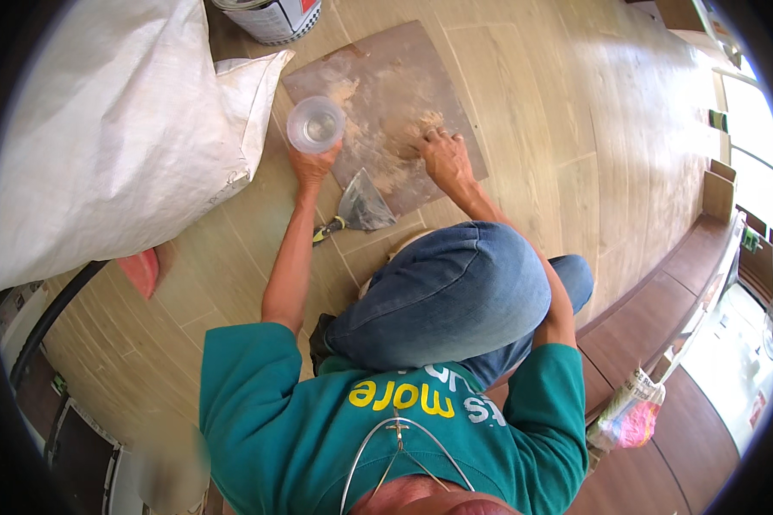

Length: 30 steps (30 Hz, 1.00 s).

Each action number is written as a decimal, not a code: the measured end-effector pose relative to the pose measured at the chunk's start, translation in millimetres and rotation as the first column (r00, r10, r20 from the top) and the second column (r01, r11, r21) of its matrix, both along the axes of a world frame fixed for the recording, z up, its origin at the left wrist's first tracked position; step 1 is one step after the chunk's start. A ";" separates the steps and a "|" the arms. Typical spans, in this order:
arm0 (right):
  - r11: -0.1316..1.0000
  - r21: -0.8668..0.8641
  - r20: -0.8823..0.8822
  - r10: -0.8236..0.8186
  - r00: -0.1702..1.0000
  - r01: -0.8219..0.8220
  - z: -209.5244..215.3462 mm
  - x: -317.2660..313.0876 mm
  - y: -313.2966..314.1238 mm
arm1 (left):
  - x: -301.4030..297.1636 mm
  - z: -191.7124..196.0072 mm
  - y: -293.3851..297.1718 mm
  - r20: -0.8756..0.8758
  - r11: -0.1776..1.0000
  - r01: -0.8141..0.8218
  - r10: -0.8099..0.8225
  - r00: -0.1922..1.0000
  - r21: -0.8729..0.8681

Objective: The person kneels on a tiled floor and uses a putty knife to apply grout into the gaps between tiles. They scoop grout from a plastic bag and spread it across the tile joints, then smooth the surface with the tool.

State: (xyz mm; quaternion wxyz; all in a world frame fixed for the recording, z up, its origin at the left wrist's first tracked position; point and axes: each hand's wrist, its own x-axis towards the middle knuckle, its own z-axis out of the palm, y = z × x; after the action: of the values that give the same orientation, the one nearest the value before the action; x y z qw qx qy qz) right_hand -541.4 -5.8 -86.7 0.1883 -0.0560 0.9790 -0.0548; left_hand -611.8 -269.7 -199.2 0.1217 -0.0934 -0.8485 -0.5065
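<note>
My left hand (316,163) is wrapped round a clear plastic cup (304,129), held over the left edge of a brown board (404,51) on the floor. Something clear, perhaps water, shows in the bottom of the cup. Tan powder (404,130) lies smeared and heaped across the board. My right hand (447,161) reaches down to the powder at the board's right side, its fingers curled and the tips partly hidden. Between my hands, a wide putty knife (365,204) with a black and yellow handle rests at the board's near edge.
A large white woven sack (120,129) fills the left side. Beyond the board stands a bucket (275,19). A red object (139,273) pokes out below the sack. My bent knee (464,283) is close to the board. Brown tiled steps (644,318) and a plastic packet (631,412) are at right.
</note>
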 end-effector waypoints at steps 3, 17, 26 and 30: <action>0.980 -0.166 -0.130 -0.128 0.983 0.105 24.0 -5.1 0.0 | -2.7 4.2 3.3 -0.038 0.999 -0.006 0.004 0.999 -0.045; 0.994 -0.111 -0.145 0.001 0.989 -0.017 30.1 -12.8 -28.0 | -1.0 8.3 -9.9 -0.046 0.999 -0.042 0.042 0.998 0.005; 0.994 -0.093 -0.122 -0.070 0.990 0.059 1.8 2.2 -2.3 | -1.0 -2.7 1.2 0.017 0.999 -0.034 0.033 0.999 0.012; 0.988 -0.139 -0.202 -0.098 0.974 0.071 -33.3 25.4 -11.6 | -5.1 9.0 10.0 -0.008 0.998 0.004 -0.004 1.000 0.067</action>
State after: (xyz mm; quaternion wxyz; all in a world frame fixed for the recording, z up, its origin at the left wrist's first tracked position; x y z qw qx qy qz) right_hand -516.0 -17.4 -120.0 0.0783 -0.0319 0.9891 -0.1210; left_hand -616.9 -259.7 -190.2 0.1272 -0.0932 -0.8304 -0.5343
